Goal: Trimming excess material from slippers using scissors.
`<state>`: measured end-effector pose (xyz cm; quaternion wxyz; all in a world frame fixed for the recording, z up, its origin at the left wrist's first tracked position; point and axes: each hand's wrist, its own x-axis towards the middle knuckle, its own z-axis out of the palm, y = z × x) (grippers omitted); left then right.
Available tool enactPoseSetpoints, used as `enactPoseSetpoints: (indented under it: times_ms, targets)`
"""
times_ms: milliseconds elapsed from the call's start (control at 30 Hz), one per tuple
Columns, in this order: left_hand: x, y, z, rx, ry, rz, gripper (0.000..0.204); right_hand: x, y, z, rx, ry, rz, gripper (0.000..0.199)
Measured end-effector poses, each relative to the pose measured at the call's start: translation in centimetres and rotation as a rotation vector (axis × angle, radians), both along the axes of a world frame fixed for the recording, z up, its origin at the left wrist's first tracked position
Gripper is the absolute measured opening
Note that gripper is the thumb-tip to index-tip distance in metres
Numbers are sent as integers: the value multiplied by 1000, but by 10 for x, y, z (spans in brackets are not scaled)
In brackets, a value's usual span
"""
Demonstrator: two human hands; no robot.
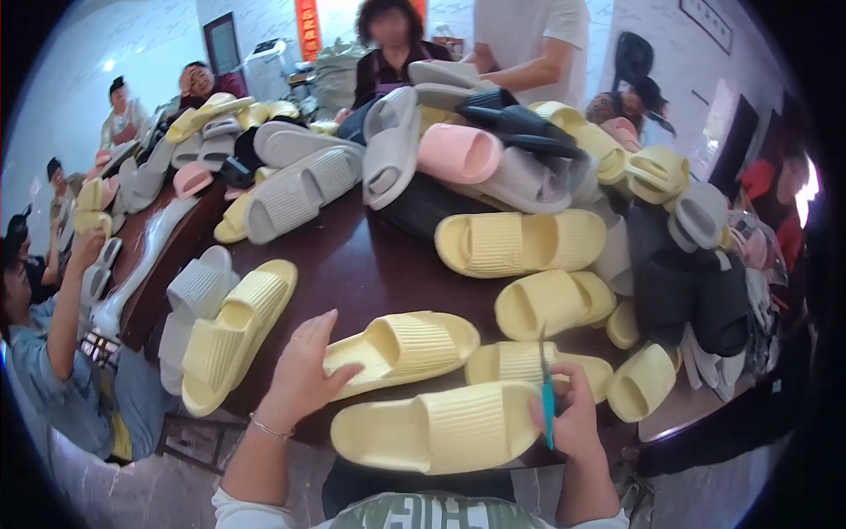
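My left hand (304,370) is open, thumb spread from the raised fingers, at the heel end of a yellow slide slipper (423,344). My right hand (573,410) is closed round small teal-handled thread snips (548,406), their thin dark tip pointing up and away from me. Its fingertips are also at the right end of a nearer yellow slipper (467,428), which lies crosswise at the table's near edge. Partly hidden behind that one is another yellow slipper (507,363).
A heap of grey, pink, black and yellow slippers (308,189) covers the far side of the dark table (330,264). A yellow slipper (238,339) leans over a grey one (198,295) at left. Black slippers (692,291) lie right. Several people sit or stand around.
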<state>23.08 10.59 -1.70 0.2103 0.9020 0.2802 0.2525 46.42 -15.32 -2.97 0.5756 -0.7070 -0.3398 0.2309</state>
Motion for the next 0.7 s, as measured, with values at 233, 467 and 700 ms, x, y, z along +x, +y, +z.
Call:
enactPoseSetpoints:
  times_ms: [233, 467, 700]
  targets:
    - [10, 4, 0, -23, 373, -81, 87, 10, -21, 0, 94, 157, -26, 47]
    - [-5, 15, -15, -448, -172, 121, 63, 9, -28, -3, 197, 89, -225, 48]
    - [36, -33, -15, -1027, -1142, 37, 54, -3, 4, -24, 411, 148, -406, 47]
